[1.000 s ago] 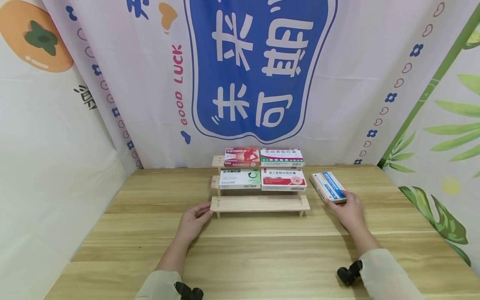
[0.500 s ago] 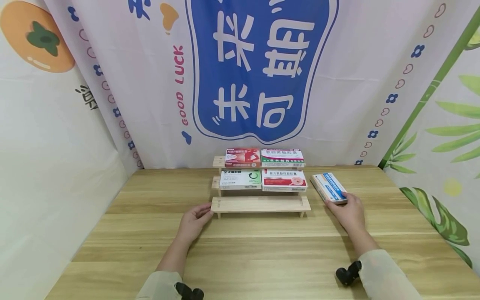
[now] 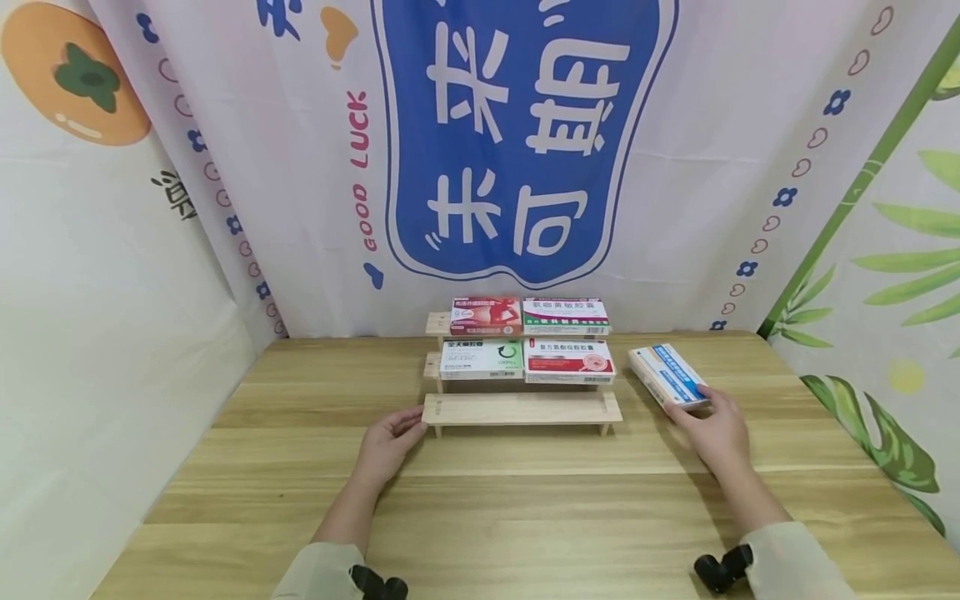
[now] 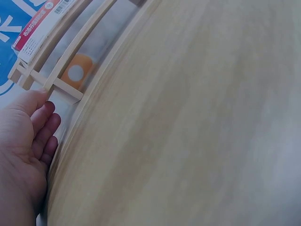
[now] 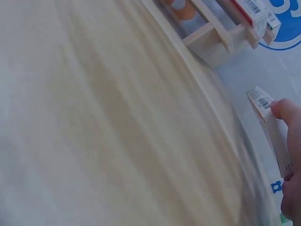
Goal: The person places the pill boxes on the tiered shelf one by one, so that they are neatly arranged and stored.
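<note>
A three-step wooden display rack (image 3: 517,408) stands near the back of the table. At the left end of its lowest board, my left hand (image 3: 386,446) pinches the corner; the left wrist view has the thumb against the wood and the other fingers (image 4: 44,134) curled below. To the right of the rack, my right hand (image 3: 717,433) grips the near end of a white-and-blue medicine box (image 3: 667,372) between thumb and fingers. In the right wrist view, the hand partly hides this box (image 5: 277,136). Whether it touches the table I cannot tell.
On the top step lie a red medicine box (image 3: 485,315) and a white, green and purple one (image 3: 566,315). The middle step bears a white-and-green box (image 3: 480,358) and a white-and-red box (image 3: 568,360). A printed cloth (image 3: 315,250) hangs behind the wooden table (image 3: 480,517).
My right hand has shifted slightly rightward with the white-and-blue medicine box, whose left side now shows more. My left hand has stayed at the rack's end.
</note>
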The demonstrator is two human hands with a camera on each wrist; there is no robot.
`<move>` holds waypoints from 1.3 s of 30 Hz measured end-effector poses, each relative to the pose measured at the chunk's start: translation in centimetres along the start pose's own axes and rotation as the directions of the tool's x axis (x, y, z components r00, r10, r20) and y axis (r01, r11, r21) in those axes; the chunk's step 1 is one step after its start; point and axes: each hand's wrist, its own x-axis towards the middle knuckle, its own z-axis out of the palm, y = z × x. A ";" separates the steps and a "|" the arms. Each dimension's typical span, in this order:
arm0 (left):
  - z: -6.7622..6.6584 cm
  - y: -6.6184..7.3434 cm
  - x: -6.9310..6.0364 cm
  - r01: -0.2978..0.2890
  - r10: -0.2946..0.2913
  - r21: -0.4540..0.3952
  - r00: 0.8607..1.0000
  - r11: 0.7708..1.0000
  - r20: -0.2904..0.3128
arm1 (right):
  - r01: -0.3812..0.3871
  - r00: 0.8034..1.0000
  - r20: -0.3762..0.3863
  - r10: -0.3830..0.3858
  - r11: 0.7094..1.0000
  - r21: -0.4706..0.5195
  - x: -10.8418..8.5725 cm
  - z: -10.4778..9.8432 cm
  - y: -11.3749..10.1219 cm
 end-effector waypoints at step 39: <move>0.0 0.2 -0.1 -0.011 0.011 -0.001 1.000 1.000 -0.005 | 0.390 0.856 0.292 -0.427 0.903 0.179 -7.8 -4.2 -8.4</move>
